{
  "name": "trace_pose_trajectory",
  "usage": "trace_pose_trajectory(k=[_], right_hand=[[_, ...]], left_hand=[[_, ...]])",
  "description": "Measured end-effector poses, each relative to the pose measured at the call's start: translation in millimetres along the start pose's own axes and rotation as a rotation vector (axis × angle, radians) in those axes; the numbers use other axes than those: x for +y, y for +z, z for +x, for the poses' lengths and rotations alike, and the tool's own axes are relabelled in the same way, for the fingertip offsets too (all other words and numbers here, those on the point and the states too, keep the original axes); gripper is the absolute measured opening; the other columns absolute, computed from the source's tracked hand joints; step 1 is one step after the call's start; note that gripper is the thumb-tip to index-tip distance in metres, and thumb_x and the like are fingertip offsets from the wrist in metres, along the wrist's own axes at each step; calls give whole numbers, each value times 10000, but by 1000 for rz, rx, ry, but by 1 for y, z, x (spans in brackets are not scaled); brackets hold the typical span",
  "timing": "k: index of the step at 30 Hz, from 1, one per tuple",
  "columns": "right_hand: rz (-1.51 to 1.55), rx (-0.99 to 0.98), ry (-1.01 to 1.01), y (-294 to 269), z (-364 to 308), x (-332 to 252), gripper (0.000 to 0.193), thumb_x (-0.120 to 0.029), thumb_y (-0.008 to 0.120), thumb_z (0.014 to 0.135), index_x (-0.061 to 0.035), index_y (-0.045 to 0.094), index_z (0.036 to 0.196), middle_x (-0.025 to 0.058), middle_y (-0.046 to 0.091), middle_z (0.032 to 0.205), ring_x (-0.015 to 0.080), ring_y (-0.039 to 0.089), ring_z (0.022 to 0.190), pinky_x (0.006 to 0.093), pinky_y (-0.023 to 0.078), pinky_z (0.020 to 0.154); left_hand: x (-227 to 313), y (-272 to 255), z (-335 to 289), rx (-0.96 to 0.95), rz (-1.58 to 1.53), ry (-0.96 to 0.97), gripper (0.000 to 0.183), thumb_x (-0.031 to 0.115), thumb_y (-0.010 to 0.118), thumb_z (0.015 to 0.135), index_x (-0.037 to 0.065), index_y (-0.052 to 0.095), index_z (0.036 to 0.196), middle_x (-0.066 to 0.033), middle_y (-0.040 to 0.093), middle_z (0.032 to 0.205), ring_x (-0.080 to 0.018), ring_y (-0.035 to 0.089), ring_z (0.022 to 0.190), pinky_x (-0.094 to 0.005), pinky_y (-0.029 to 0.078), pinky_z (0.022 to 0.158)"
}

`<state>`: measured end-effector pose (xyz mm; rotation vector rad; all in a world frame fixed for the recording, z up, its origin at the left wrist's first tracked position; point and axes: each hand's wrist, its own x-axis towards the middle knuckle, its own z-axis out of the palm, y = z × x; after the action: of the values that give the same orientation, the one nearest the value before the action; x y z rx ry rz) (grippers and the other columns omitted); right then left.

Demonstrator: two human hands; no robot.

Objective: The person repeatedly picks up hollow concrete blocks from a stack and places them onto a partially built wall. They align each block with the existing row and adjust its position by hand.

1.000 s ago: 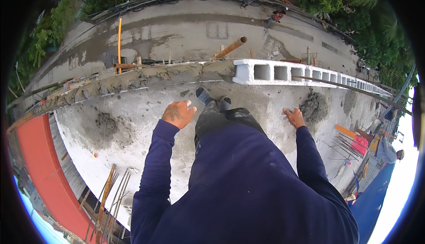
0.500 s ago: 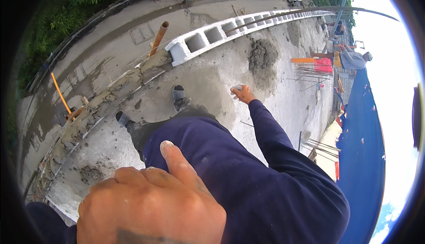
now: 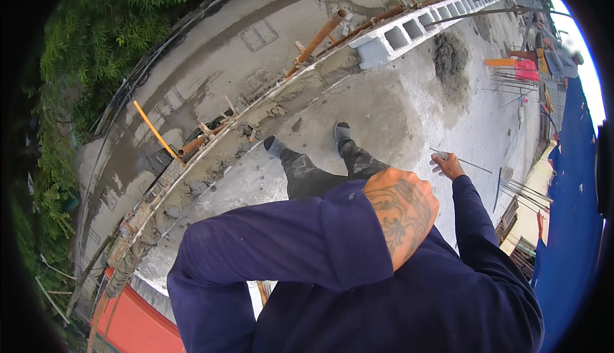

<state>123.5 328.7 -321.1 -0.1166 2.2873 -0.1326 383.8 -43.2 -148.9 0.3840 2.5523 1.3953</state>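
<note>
My left hand (image 3: pixel 403 215), tattooed on its back, is held across my chest, the arm bent in a dark blue sleeve. Its knuckles are bent like a fist; the fingers fold away out of sight, so anything inside is hidden. My right hand (image 3: pixel 448 165) hangs out over the slab to the right, fingers loosely curved and apart, the tips pale with dust. I see nothing held in it. Close by, a thin metal rod (image 3: pixel 473 163) shows against the slab. My feet, in grey footwear (image 3: pixel 343 133), stand on the grey concrete slab (image 3: pixel 256 183).
A row of hollow concrete blocks (image 3: pixel 377 49) runs along the slab's edge. A mortar heap (image 3: pixel 451 58) lies beside it. Rusty pipes (image 3: pixel 316 42) stick up at the edge, above a street (image 3: pixel 211 65). Rebar ends (image 3: pixel 527 193) and a blue sheet (image 3: pixel 569 206) are at right. A co-worker (image 3: pixel 558 55) is beyond.
My left hand has swung from close in front of the camera to across my chest. The view has shifted, so blocks and mortar heap appear farther right. A red surface shows at lower left.
</note>
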Motion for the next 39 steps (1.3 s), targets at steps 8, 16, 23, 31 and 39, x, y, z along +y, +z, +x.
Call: trace_pose_trajectory(k=[8, 16, 23, 31, 39], right_hand=[[53, 39, 38, 21, -33, 27, 359, -305, 567, 835, -1, 643, 1010, 88, 681, 868, 191, 667, 694, 298, 509, 548], [-61, -9, -55, 21, 7, 10, 318, -303, 588, 826, -12, 669, 928, 81, 688, 828, 169, 670, 659, 289, 525, 550], [-307, 38, -319, -5, 105, -40, 471, -398, 635, 769, 30, 647, 964, 207, 658, 929, 329, 638, 900, 383, 489, 795], [-249, -182, -719, -42, 217, -98, 416, -380, 604, 801, -10, 656, 985, 183, 668, 884, 313, 644, 882, 383, 481, 788], [26, -161, -701, -66, 243, -115, 293, -258, 590, 848, -6, 666, 976, 89, 691, 814, 148, 652, 702, 272, 496, 640]], left_hand=[[29, 4, 14, -213, 2, 176, 109, 116, 598, 740, 39, 674, 755, -112, 641, 658, -195, 649, 634, -272, 503, 577], [50, 10, 22, -89, 147, 95, 127, 119, 615, 734, 2, 652, 769, -139, 622, 640, -222, 635, 604, -288, 492, 537], [110, 33, 52, 287, 710, -437, 160, 121, 629, 728, -30, 632, 781, -162, 606, 625, -245, 622, 578, -303, 483, 503], [161, 39, 168, 185, 940, -864, 226, 162, 619, 768, -27, 632, 892, -176, 613, 683, -310, 630, 626, -320, 489, 490], [53, 62, 200, 542, -73, -668, 403, 266, 592, 835, -14, 582, 1124, -139, 659, 749, -273, 637, 640, -347, 489, 586]])
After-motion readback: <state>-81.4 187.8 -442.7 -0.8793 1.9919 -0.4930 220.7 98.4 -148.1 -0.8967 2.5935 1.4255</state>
